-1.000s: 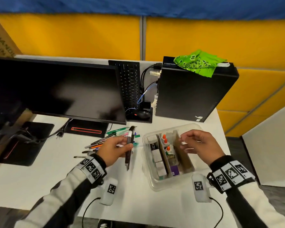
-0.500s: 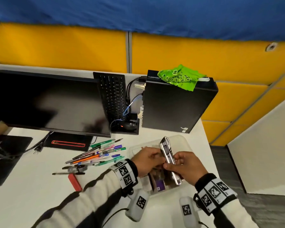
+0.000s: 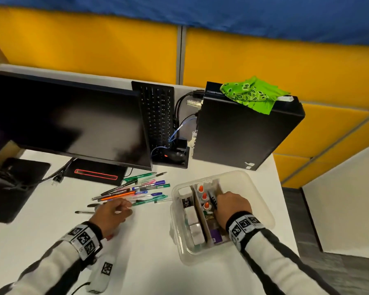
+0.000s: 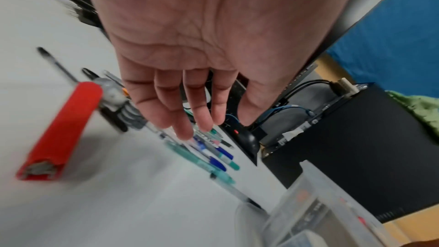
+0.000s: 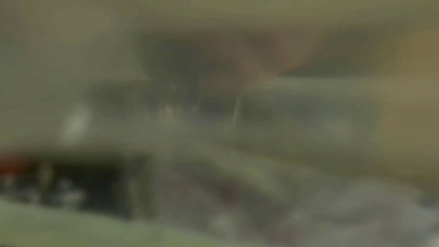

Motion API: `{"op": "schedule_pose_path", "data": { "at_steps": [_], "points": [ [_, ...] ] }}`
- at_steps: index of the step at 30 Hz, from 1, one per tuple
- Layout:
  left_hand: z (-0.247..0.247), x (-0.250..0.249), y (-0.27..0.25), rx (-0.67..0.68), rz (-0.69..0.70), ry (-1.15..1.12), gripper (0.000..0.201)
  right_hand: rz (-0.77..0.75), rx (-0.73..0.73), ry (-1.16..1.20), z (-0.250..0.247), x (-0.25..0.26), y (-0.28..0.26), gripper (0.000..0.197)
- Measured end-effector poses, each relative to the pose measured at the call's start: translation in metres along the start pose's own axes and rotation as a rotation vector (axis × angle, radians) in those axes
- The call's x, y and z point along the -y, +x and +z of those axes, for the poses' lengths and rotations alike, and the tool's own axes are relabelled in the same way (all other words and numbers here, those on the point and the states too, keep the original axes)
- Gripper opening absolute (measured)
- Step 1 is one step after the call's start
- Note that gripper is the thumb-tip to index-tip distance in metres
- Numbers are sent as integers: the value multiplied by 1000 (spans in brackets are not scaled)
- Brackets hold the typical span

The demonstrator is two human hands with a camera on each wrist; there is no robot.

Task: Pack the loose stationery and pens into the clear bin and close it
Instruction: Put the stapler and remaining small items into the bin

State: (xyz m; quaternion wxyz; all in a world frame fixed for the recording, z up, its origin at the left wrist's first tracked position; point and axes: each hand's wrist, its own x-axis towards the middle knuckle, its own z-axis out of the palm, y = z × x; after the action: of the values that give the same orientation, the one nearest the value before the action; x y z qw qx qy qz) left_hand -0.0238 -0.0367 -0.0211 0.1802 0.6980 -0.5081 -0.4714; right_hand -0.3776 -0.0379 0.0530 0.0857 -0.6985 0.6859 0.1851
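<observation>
I am wearing white sleeves (image 3: 51, 262) with black stripes running along them, ending in black cuffs. Bands of black-and-white square markers (image 3: 83, 239) are wrapping both wrists. A small white pod (image 3: 103, 271) bearing one such marker is hanging under my left wrist, trailing a thin black cable (image 3: 79, 287).

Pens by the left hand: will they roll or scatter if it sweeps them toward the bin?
Likely both. The pens look slim and round, lying loosely crossed on a smooth desk, so they may roll. Probably light; the open left hand could push several at once.
</observation>
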Motion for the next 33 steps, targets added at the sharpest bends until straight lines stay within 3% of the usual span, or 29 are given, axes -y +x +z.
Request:
{"op": "schedule_pose_path", "data": {
  "at_steps": [5,11,14,21,28,33],
  "points": [
    [9,28,6,4,-36,40,7,-10,30,-34,-1,13,5,26],
    [16,34,13,-34,38,299,10,-17,55,-62,1,15,8,23],
    [6,33,19,-31,-7,412,5,-16,67,-39,4,17,7,25],
    [-31,25,37,-285,-115,761,31,0,149,54,14,14,6,23],
    [-32,38,47,-118,-140,949,40,35,221,126,15,14,10,23],
    [-34,38,48,-181,-46,961,30,44,129,219,5,3,9,19]
  ]
}}
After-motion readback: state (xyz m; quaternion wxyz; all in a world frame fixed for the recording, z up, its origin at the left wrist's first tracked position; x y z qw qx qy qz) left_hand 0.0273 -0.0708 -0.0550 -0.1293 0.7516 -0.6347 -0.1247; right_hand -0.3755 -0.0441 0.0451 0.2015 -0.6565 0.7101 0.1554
